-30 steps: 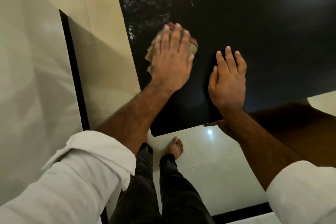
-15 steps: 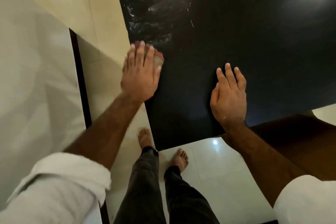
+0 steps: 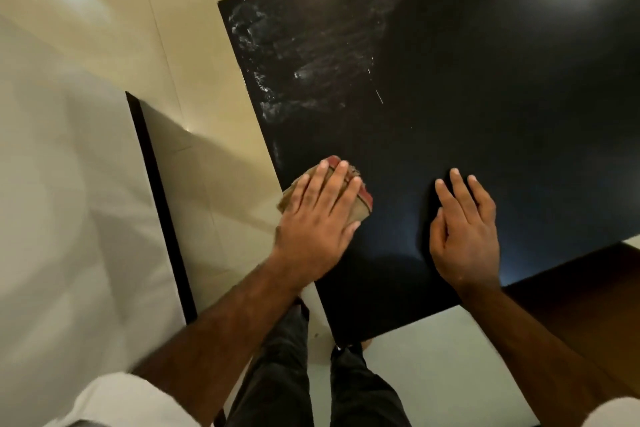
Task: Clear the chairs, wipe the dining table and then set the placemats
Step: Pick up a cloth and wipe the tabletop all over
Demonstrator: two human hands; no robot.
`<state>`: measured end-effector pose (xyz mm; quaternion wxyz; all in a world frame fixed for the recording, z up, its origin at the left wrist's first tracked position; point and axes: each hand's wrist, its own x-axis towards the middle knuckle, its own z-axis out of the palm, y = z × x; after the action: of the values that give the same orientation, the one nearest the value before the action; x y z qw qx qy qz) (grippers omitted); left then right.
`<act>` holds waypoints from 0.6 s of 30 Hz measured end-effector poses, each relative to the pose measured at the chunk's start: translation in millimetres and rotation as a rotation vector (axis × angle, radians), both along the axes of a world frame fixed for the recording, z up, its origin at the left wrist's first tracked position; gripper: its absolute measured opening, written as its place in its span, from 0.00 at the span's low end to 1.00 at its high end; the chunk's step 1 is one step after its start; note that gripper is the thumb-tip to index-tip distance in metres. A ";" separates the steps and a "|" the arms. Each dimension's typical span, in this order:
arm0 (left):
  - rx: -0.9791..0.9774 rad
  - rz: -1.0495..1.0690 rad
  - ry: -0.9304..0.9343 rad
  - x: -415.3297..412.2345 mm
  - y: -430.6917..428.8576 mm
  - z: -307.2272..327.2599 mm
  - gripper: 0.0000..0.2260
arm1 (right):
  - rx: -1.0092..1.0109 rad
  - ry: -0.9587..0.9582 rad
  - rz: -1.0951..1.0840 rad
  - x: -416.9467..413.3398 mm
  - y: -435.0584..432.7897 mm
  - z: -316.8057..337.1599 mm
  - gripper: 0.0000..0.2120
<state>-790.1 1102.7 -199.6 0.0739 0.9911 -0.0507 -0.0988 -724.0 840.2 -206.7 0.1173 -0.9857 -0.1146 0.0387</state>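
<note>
The black glossy dining table (image 3: 467,87) fills the upper right of the head view. My left hand (image 3: 317,222) lies flat, fingers spread, pressing a folded beige cloth with a red edge (image 3: 360,204) onto the table at its left edge. My right hand (image 3: 465,229) rests palm down on the bare tabletop a short way to the right, holding nothing. White wet streaks (image 3: 304,55) mark the table's far left part.
A pale wall (image 3: 62,201) with a dark skirting strip (image 3: 162,204) runs along the left. Cream floor tiles (image 3: 194,55) lie between wall and table. A brown wooden surface (image 3: 588,315) sits below the table's near right edge. My legs (image 3: 311,374) stand at the table corner.
My left hand has slid the cloth back from the table's left edge slightly inward and nearer to me. The view has shifted, showing more of the table's far left corner. My right hand stays planted.
</note>
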 end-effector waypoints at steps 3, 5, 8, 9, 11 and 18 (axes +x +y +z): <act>0.046 0.037 0.004 31.8 39.4 -2.4 0.34 | -0.009 -0.017 0.004 1.1 1.6 -2.3 0.25; 0.073 0.070 -0.033 71.3 58.0 -7.0 0.34 | -0.021 -0.021 0.003 1.3 2.5 -3.6 0.25; 0.054 0.082 -0.053 115.9 63.6 -11.1 0.32 | -0.026 -0.036 -0.012 -1.3 3.2 -2.5 0.24; 0.054 0.077 -0.060 122.8 56.9 -11.9 0.32 | -0.027 -0.040 -0.016 -1.8 3.1 -1.7 0.24; 0.040 0.044 -0.062 125.6 35.2 -10.2 0.33 | -0.031 -0.033 -0.014 -1.4 3.4 0.5 0.24; -0.042 -0.236 0.066 32.0 -38.9 -4.8 0.36 | 0.013 0.011 -0.001 0.0 2.5 4.2 0.25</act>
<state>-758.1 1063.8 -204.4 0.0842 0.9726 -0.1667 -0.1382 -723.9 842.7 -202.4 0.1242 -0.9848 -0.1135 0.0432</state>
